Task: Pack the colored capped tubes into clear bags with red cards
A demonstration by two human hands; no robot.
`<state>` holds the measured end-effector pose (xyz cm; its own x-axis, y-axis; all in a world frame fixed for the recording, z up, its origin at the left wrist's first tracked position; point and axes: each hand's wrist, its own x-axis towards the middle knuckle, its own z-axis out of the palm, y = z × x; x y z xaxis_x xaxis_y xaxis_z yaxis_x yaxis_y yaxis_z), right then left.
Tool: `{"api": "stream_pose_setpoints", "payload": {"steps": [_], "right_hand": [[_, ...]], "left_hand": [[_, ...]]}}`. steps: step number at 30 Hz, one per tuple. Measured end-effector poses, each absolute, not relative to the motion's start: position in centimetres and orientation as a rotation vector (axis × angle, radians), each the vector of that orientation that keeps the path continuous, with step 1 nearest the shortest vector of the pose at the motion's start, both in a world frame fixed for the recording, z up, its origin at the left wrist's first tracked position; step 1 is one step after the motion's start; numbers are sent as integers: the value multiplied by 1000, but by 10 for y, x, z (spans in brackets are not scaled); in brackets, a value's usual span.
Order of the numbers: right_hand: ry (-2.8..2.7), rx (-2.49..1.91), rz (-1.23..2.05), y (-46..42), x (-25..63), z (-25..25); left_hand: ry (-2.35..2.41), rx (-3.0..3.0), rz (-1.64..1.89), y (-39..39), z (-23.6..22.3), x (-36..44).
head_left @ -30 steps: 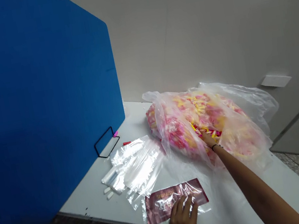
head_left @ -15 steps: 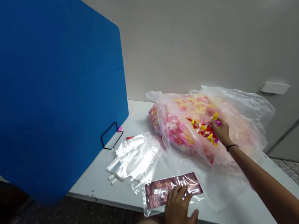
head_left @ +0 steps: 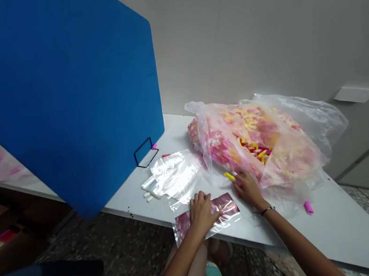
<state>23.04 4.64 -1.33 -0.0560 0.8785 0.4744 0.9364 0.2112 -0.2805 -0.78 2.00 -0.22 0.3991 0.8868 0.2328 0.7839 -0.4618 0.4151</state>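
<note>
My left hand (head_left: 202,212) lies over a clear plastic packet with a shiny maroon card or pouch inside (head_left: 227,204), near the table's front edge. Its thumb is spread away from the fingers. My right hand (head_left: 248,187) is closed around small coloured pieces; a yellow tube-like piece (head_left: 229,176) sticks out past the fingers, and the others are mostly hidden. Behind that hand lies a large translucent bag (head_left: 218,139), torn open and full of pink, yellow, red and white pieces (head_left: 258,151).
Clear plastic sleeves (head_left: 178,172) lie left of the bag, beside small white pieces (head_left: 148,197). A blue panel (head_left: 92,102) with a black wire stand (head_left: 146,153) borders the left side. A loose pink piece (head_left: 308,207) sits on the white table (head_left: 351,232) at right.
My right hand has come out of the bag's opening toward the packet, carrying pieces. My left hand has shifted onto the packet's middle. A pink piece now shows on the table at right.
</note>
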Motion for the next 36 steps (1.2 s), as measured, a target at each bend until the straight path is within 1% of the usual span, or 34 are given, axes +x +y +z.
{"api": "stream_pose_setpoints", "payload": {"steps": [4,8,10,14,16,22,26,31,36], "right_hand": [[-1739,-1603,-174,51,226,-9],[-1447,-1562,-122,47,220,10],[-1362,-1549,25,40,217,21],[-1298,-1510,464,23,212,33],[-1242,-1524,563,14,208,35],[-1048,-1435,610,-2,203,31],[-1029,-1474,656,-6,199,19],[-1096,-1569,592,-8,188,1],[-999,-1489,611,-5,182,8]], "left_hand": [[1497,2317,663,16,1,-16],[1483,2298,660,17,2,-15],[1473,2319,674,16,1,-14],[1434,2431,691,15,-2,-14],[1383,2509,657,17,-2,-15],[1161,2702,490,33,7,-25],[1086,2766,443,37,11,-27],[949,2726,491,36,6,-10],[757,2617,568,42,1,12]]}}
